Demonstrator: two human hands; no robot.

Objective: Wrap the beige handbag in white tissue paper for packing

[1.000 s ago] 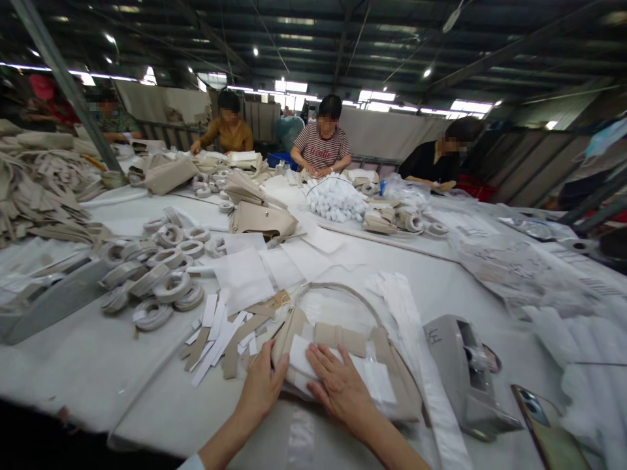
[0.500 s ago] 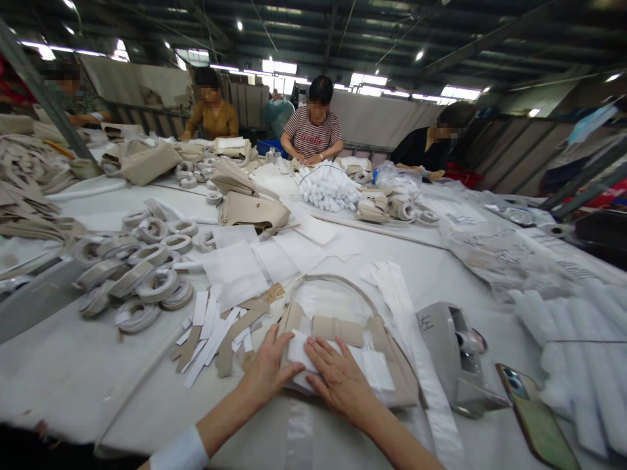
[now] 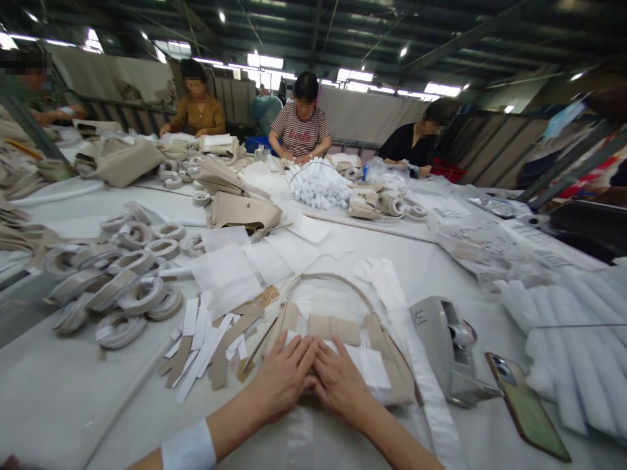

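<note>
- A grey tape dispenser [image 3: 435, 326] bears dark handwritten marks, the last resembling an H.
- Red lettering crosses the striped shirt [image 3: 301, 130] of a person across the table [image 3: 132, 411]; it is too blurred to read surely. Dark scrawl on a clear plastic sheet [image 3: 490, 245] is unreadable.
- The beige handbag [image 3: 386, 343] lies on the table in front of the person, its strap [image 3: 350, 282] arching away behind it, white wrapping [image 3: 376, 373] over its front.
- The left hand [image 3: 283, 375] and right hand [image 3: 339, 380] lie on the wrapping, fingers outstretched and fairly close together, fingertips meeting; they hide part of the bag.
- Left of it are paper and beige strips [image 3: 210, 339], with tape rolls [image 3: 142, 294] beyond.
- A long white strip [image 3: 425, 382] runs close along the bag's right side, between it and the dispenser; a phone [image 3: 526, 405] and white foam rolls [image 3: 578, 365] lie further right.
- A second ago the left hand gripped the bag's left end, apart from the right; now it has moved inward. The right hand stays on the wrapping.
</note>
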